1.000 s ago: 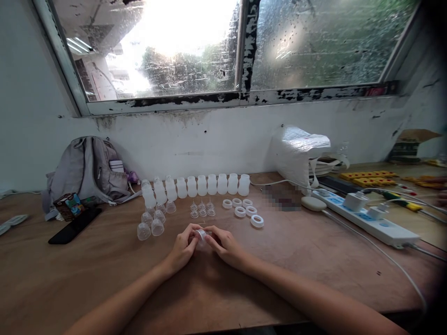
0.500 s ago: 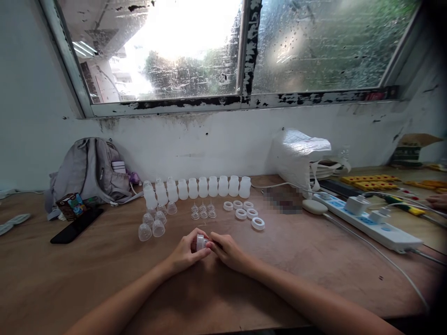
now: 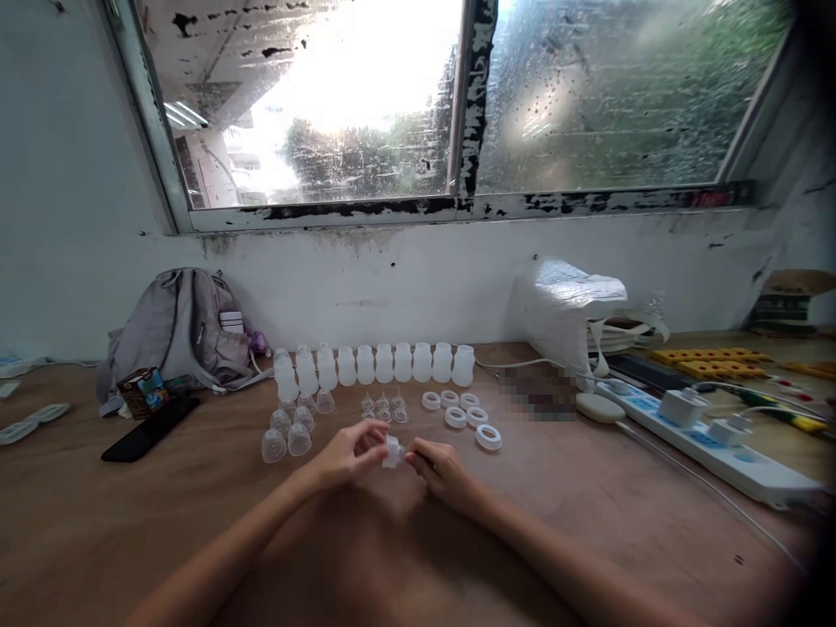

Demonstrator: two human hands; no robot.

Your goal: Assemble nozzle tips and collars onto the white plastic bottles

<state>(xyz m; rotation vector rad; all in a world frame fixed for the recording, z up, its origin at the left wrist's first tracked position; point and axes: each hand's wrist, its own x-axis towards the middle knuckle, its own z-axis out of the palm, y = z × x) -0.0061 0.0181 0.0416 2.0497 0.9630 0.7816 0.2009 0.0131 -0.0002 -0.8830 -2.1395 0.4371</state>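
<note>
A baby-bottle collar ring with a clear teat in it point(image 3: 392, 452) is held just above the table between my two hands. My left hand point(image 3: 346, 455) has thumb and fingers closed on the collar's left side. From the right, my right hand point(image 3: 445, 472) pinches at the teat's tip; its fingers partly hide the tip. Beyond the hands stand several clear teats point(image 3: 384, 409) in a small group. White collar rings point(image 3: 488, 437) lie to their right, and clear dome caps point(image 3: 300, 439) are grouped to their left. Behind them runs a row of frosted bottles point(image 3: 403, 362), the leftmost ones topped with clear caps.
A grey backpack point(image 3: 176, 335), a small printed box point(image 3: 144, 392) and a black phone point(image 3: 150, 429) are at the left. On the right are a white bag point(image 3: 562, 313), a white round-edged device point(image 3: 599, 408) and a power strip point(image 3: 705, 444) with trailing cables.
Both hands have shifted slightly right. My left fingers have loosened, showing more of the collar, and my right hand has drawn away from my left. The camera view has tilted up a little.
</note>
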